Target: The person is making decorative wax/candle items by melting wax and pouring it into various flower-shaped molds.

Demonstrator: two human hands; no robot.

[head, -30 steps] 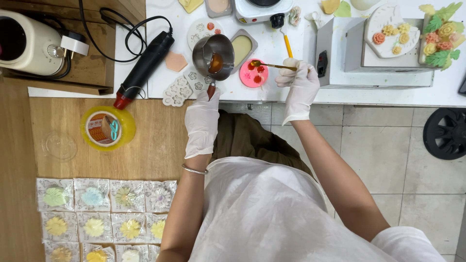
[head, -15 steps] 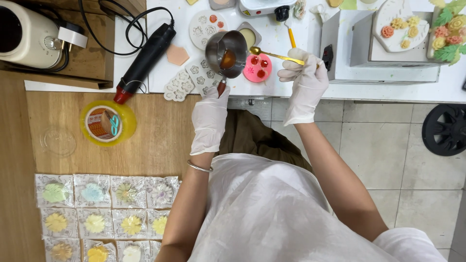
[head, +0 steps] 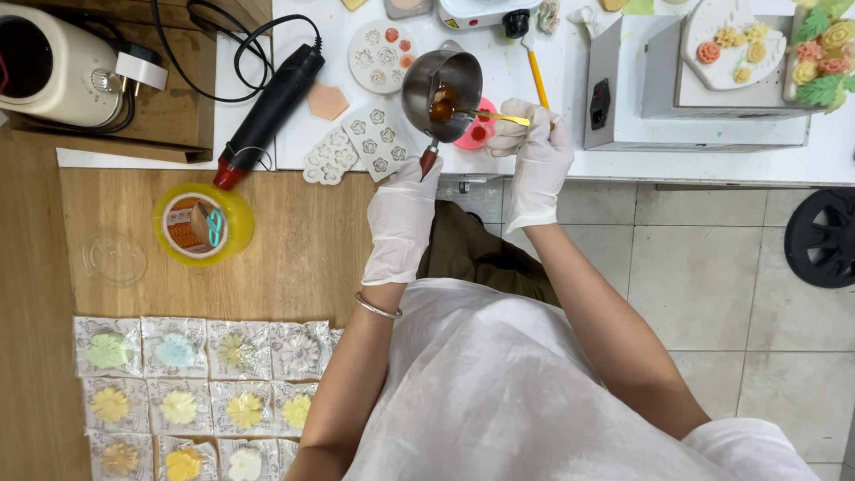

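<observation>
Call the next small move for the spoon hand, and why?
Probably lift the gold spoon out and across to the pink mold. Its bowl sits in the amber liquid inside the steel pot held by the left hand; the right hand grips the handle right above that mold.

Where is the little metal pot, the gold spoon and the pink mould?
metal pot [head: 419, 85], head view, on its left wall.
gold spoon [head: 499, 116], head view, on its handle.
pink mould [head: 478, 135], head view, on its lower edge.
</observation>
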